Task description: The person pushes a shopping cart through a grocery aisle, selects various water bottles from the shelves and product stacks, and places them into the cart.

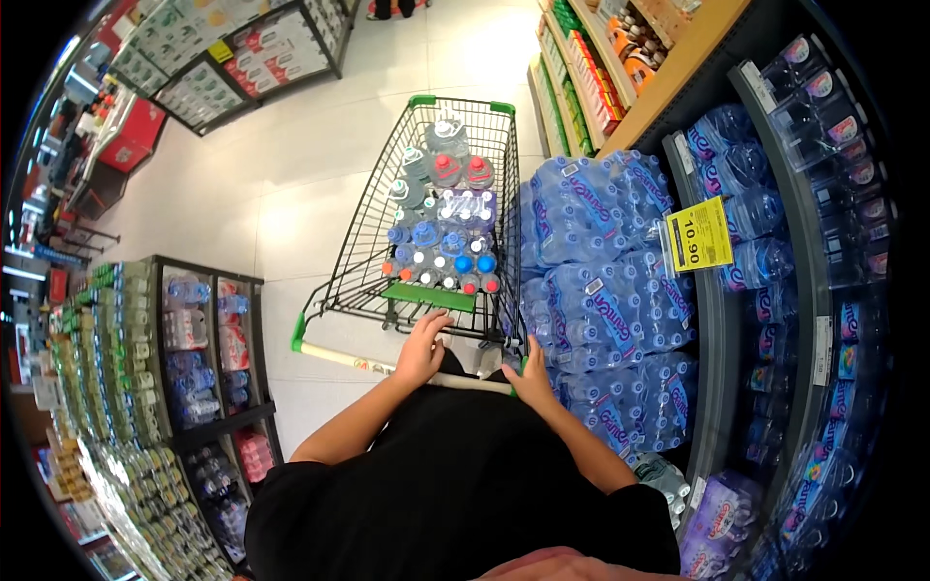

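Observation:
A wire shopping cart point(349, 240) with green corner caps stands in front of me, loaded with water bottles of several sizes. Large jugs with white handles point(449, 134) lie at its far end, and small bottles with red, blue, white and orange caps point(443, 272) fill the near end. My left hand point(423, 350) is above the cart's pale push handle point(349, 358), fingers spread towards the green flap point(429, 296) and holding nothing visible. Near the handle's right end is my right hand point(532, 372), its thumb and fingers apart beside the cart's corner; it grips nothing that I can see.
Stacked shrink-wrapped packs of bottled water point(603, 305) stand close along the cart's right side, by shelves of bottles point(755, 240) with a yellow price sign point(699, 234). Left are a dark rack of drinks point(211, 341) and stacked bottles point(109, 356). A person's legs point(392, 9) show far ahead.

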